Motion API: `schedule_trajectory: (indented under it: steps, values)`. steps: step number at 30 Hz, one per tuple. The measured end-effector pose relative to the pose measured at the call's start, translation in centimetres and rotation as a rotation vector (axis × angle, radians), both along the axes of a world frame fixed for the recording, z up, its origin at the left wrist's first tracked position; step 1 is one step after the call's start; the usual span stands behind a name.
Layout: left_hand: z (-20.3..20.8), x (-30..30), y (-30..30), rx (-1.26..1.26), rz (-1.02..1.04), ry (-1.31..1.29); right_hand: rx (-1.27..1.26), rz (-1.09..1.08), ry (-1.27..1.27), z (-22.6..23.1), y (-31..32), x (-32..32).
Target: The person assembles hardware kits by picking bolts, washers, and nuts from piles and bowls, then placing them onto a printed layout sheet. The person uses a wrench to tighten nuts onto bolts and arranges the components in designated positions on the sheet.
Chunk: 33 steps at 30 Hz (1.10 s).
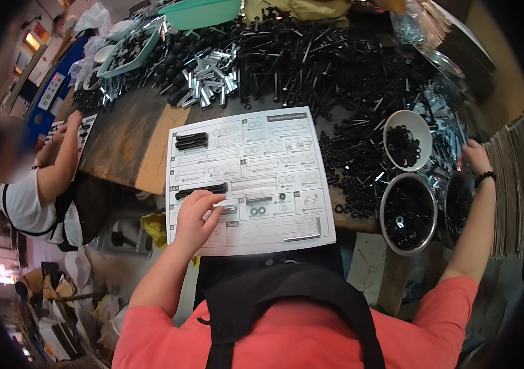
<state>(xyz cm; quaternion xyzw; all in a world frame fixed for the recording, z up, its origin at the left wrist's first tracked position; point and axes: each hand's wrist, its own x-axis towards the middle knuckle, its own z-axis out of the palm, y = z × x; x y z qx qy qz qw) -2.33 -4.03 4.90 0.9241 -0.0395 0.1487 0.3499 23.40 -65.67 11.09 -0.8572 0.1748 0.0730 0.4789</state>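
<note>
Matt paper sheet [249,166], shiny metal hex key [302,238], glossy metal bowl [408,253]; wooden tabletop [157,147]

Wooden workbench [120,138] was packed. Printed parts sheet [231,247] lay at its near edge, overhanging. Clock from sheet: teal tray [131,67] between 10 and 11, silver tubes [209,79] at 11, black bolt heap [299,58] 12 to 1, white bowl [420,126] between 2 and 3, small black fasteners [354,184] at 3.

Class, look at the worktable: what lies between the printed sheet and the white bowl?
Loose black parts lie scattered between the printed sheet and the white bowl, as the head view shows.
</note>
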Motion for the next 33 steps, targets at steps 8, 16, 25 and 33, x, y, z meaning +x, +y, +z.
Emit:
schedule_trajectory:
  steps: [8,16,25,33]
  values:
    - [3.5,5.6,-8.4,-0.558,-0.351,0.161,0.702,0.566,-0.018,-0.2,24.1,-10.7]
    - [2.2,5.7,-9.0,-1.057,-0.241,0.351,0.988,0.771,0.191,-3.5,33.4,-15.8]
    - [1.8,4.5,-8.8,-1.424,-0.100,0.295,0.248,0.705,-0.223,-2.9,35.1,-16.4]
    - [0.9,4.0,-7.8,-1.747,-0.063,0.542,-0.185,0.941,-1.265,-1.2,37.1,-17.2]
